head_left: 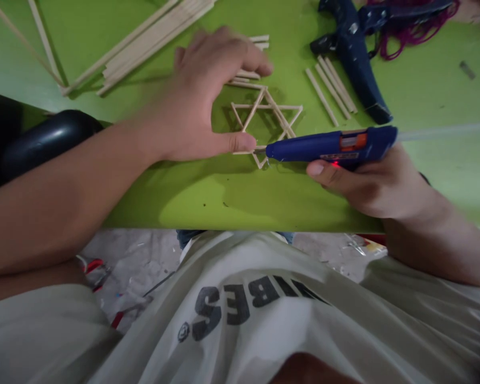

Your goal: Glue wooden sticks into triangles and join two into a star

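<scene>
On the green table lies a six-pointed star [279,113] made of thin wooden sticks. My left hand [202,90] is spread over its left side, with the thumb on the lower left corner and the other fingers stretched out above some short sticks [260,42]. My right hand [380,184] is wrapped round a blue glue gun [304,146], whose nozzle points left and meets the star right beside my left thumb tip. A red light glows on the gun, and a clear glue stick [444,132] juts from its back.
Several short sticks [333,92] lie right of the star, alongside a dark blue handled tool [352,58] and magenta string [412,40]. Long sticks [156,45] rest at the upper left. A black rounded object [56,141] is at the left edge of the green table [184,197].
</scene>
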The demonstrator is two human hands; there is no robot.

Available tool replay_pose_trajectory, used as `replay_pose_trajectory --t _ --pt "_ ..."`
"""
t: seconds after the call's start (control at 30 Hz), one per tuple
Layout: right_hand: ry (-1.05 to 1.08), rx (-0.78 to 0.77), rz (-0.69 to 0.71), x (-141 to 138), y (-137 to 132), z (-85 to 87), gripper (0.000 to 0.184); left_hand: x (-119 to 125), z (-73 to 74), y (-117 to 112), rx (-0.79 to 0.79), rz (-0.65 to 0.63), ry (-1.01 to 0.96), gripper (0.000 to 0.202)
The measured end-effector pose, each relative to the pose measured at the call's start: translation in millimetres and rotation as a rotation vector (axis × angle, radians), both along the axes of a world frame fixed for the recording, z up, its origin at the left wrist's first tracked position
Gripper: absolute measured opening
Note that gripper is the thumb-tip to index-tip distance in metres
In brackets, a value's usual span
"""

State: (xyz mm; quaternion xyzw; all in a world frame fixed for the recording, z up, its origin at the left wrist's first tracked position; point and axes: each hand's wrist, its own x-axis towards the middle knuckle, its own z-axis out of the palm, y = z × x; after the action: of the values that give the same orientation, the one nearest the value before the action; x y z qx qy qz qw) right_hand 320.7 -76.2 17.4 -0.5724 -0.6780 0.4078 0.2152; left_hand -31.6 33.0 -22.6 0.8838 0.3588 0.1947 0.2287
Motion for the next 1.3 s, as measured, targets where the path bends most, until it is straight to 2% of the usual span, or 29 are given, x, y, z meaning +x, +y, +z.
replay_pose_trajectory --t 0.1,0.2,0.37,0.53,0.97,1.3 --pt "0.023 -0.012 0.005 -4 2 2.6 0.052 0 -6.1 13 -0.046 -0.157 -0.052 0.109" --pt "0.049 -0.039 0.007 -9 4 6.9 0.047 -2 -7.1 19 -0.119 -0.195 -0.027 0.12" --pt "0.083 -0.046 0.02 -13 5 11.2 0.042 -2 5.5 13 -0.198 -0.22 -0.041 0.094" --pt "0.076 -0.065 -0.007 -11 5 9.9 0.043 2 13.2 9 -0.22 -0.247 -0.041 0.099" --pt "0.068 -0.07 -0.024 -9 3 11.8 0.044 2 14.3 8 -0.199 -0.237 -0.065 0.1" --pt "0.073 -0.062 -0.001 -13 4 14.5 0.04 2 12.5 8 -0.202 -0.253 -0.085 0.093"
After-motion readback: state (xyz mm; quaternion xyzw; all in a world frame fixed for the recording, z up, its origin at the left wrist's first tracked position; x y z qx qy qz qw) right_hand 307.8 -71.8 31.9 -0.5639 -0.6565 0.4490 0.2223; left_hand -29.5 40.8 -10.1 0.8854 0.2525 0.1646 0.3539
